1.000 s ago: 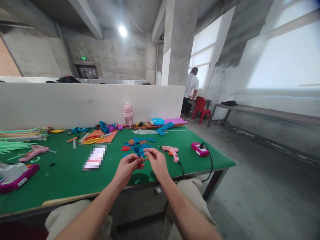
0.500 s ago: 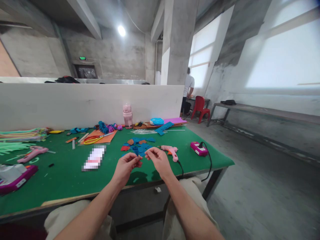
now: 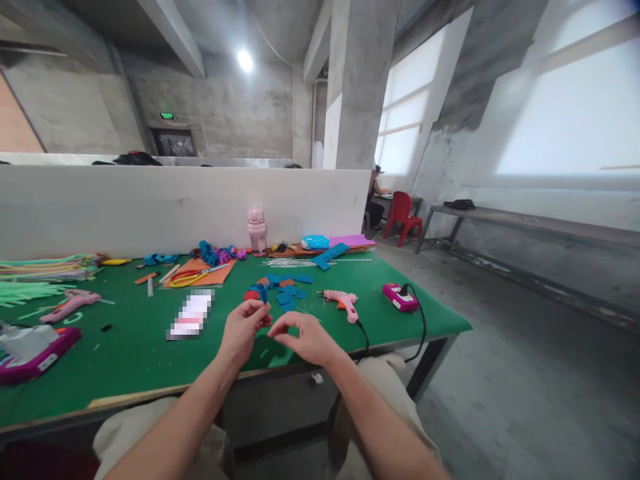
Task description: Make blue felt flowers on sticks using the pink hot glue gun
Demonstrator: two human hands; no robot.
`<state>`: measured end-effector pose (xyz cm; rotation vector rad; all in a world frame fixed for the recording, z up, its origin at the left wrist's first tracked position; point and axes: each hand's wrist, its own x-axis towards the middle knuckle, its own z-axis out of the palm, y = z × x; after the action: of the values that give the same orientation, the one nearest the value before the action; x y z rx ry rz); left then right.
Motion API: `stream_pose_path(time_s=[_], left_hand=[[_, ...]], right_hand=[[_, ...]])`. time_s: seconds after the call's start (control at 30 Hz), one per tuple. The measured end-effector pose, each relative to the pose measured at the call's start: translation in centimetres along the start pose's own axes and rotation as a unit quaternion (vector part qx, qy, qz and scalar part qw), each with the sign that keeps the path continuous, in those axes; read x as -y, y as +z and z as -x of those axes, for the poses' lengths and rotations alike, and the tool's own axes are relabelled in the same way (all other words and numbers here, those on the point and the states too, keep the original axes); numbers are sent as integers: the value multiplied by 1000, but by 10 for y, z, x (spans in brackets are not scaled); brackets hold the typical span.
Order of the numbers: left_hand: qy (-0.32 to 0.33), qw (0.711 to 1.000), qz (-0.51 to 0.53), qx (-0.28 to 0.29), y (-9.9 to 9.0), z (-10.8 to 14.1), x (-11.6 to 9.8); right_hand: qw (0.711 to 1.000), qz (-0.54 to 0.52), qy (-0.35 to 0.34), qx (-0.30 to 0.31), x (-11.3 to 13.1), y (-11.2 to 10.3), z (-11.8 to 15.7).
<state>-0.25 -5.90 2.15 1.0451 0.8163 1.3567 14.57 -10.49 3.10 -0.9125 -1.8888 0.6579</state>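
Note:
My left hand (image 3: 245,327) is closed in a pinch, and a small blue piece (image 3: 263,294), perhaps paper or cloth, stands up from its fingertips. Close to its right, my right hand (image 3: 303,337) hovers over the table with thumb and forefinger curved together. Whether something tiny sits between those tips is too small to make out. Beyond both hands lies a loose spread of cut blue pieces (image 3: 287,300) with a few red and brown ones among them. A pink glue gun (image 3: 345,301) rests right of the pile, its black cord running over the table edge.
On the green table (image 3: 135,360) are scissors (image 3: 190,278) with yellow handles, a second pink glue gun (image 3: 73,307), magenta power strips (image 3: 400,298), thin wires (image 3: 285,263) and a pink bottle (image 3: 257,231). A white partition (image 3: 150,207) stands behind. Someone sits near a red chair (image 3: 401,217).
My hands have shifted slightly left and lower, the right one turning more sideways. A blue piece now shows upright at my left fingertips. The person in the background went from standing to sitting.

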Motion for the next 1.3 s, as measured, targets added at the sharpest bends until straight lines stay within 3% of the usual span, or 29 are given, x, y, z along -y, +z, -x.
stream_pose_path(time_s=[0.17, 0.27, 0.5, 0.8, 0.97, 1.17, 1.3], left_hand=[[-54, 998, 23, 36, 7, 7, 2], [-69, 996, 17, 48, 10, 10, 5], [-67, 996, 1, 64, 14, 13, 7], [-21, 993, -106, 43, 14, 12, 13], [-35, 991, -105, 73, 14, 13, 14], [-33, 993, -82, 79, 14, 12, 14], [-35, 992, -83, 87, 14, 13, 14]], right_hand=[[982, -58, 77, -165, -22, -4, -9], [968, -81, 106, -215, -31, -4, -11], [976, -113, 105, -156, -28, 4, -14], [971, 33, 112, -211, -18, 11, -12], [966, 30, 118, -229, -16, 11, -13], [973, -9, 135, -186, -22, 11, -14], [972, -7, 132, -192, -22, 12, -14]])
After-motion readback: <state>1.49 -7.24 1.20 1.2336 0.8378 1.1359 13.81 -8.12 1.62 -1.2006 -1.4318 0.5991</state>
